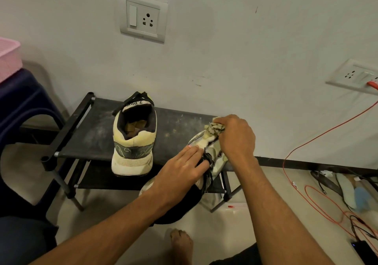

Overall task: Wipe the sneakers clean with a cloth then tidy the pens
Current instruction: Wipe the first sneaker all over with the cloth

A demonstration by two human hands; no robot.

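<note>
At the black fabric shoe rack | right hand grip clamped on crumpled beige cloth, wiping worn white sneaker | left hand flat, steadying it | next up, I'd guess: yellowed second sneaker

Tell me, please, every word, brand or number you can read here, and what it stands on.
"Z-Pl…": tongue label of the sneaker on the rack, upside down to the camera, end letters blurred; probably "Z-Plus".
Red tag on the floor: too small to read.
Other sneaker, cloth, wall sockets: no text visible.
</note>
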